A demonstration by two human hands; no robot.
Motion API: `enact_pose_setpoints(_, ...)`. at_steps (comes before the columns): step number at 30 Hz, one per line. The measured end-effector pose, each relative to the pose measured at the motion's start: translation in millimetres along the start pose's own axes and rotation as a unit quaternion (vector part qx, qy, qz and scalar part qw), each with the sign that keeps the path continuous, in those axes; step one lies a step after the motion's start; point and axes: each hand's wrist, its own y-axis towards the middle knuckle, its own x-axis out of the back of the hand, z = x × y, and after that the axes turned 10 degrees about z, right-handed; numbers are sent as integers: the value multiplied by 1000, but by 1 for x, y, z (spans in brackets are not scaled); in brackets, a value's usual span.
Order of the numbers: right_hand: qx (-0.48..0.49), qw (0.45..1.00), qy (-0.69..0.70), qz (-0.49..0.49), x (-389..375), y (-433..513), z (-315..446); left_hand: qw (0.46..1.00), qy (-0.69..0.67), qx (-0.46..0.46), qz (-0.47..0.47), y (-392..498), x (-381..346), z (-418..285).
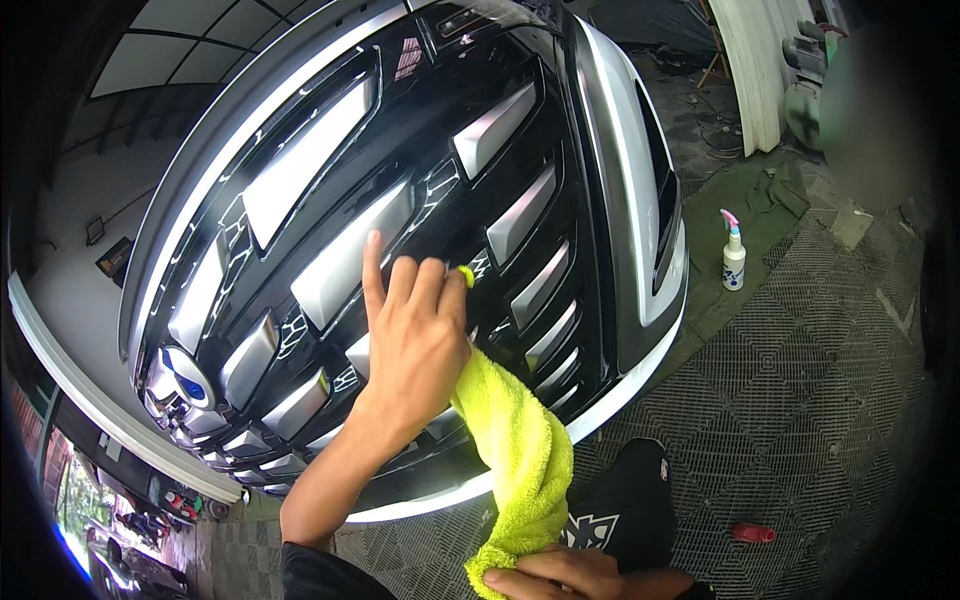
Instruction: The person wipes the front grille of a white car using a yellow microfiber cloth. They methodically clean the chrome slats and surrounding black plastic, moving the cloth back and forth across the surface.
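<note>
The glossy black front grille [330, 199] of a car, with silver inserts, fills the middle of the view. My left hand [416, 322] is in front of it, the index finger stretched out at a silver insert [337, 262] and the other fingers curled around a yellow-green microfiber cloth [517, 442]. Whether that fingertip touches the insert I cannot tell. Twisted, the cloth hangs down to my right hand [570, 574], which grips its lower end by my knee. An oval blue-and-silver emblem [187, 377] is on the grille at the left.
A white spray bottle with a pink nozzle [733, 259] stands on a green floor sheet [750, 202] to the right. A small red bottle [754, 533] lies on the grated floor tiles [795, 390]. The white bumper edge [637, 390] curves below the grille.
</note>
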Motion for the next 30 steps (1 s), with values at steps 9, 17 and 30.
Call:
enact_pose_setpoints(9,5,1000,-15,-12,-1,-5,3,998,-10,0,-63,23,-21,-1)
enact_pose_setpoints(17,-46,989,-120,-72,30,32,-21,995,-69,64,-34,-45,15,-6)
enact_pose_setpoints(30,-66,977,-192,-63,20,194,-141,839,-446,214,-225,-136,-1,-67)
